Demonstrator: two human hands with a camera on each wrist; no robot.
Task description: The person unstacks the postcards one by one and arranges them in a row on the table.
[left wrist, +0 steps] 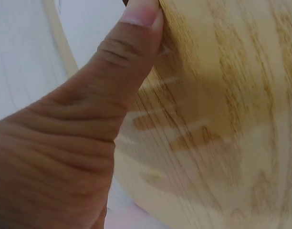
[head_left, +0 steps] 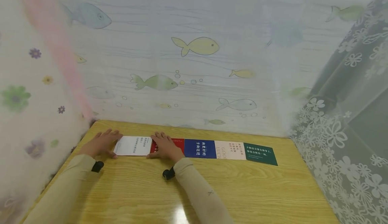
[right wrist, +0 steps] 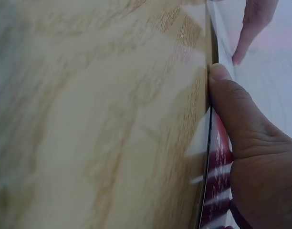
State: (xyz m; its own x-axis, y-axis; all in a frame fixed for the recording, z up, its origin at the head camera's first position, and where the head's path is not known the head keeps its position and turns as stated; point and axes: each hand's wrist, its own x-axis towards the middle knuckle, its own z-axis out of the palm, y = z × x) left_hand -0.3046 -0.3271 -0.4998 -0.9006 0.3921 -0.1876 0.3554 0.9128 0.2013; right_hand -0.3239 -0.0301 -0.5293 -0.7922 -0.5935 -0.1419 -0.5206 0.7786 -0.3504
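Note:
Flat on the table lies a white card [head_left: 133,146] printed with dark characters, at the left end of a row. My left hand [head_left: 101,144] is at its left edge, fingers spread toward the far corner and thumb at the near one. In the left wrist view the thumb [left wrist: 129,52] lies along the card's border. My right hand [head_left: 165,146] rests where the white card meets a red card [head_left: 179,144], covering much of the red one. The right wrist view has its thumb [right wrist: 227,90] extended at the cards' near edge.
Right of the red card the row continues with a blue card [head_left: 200,149], a cream card [head_left: 230,150] and a dark green card [head_left: 261,154]. The wooden table [head_left: 257,193] meets a fish-patterned curtain [head_left: 194,92] behind and a lace curtain [head_left: 342,143] at right.

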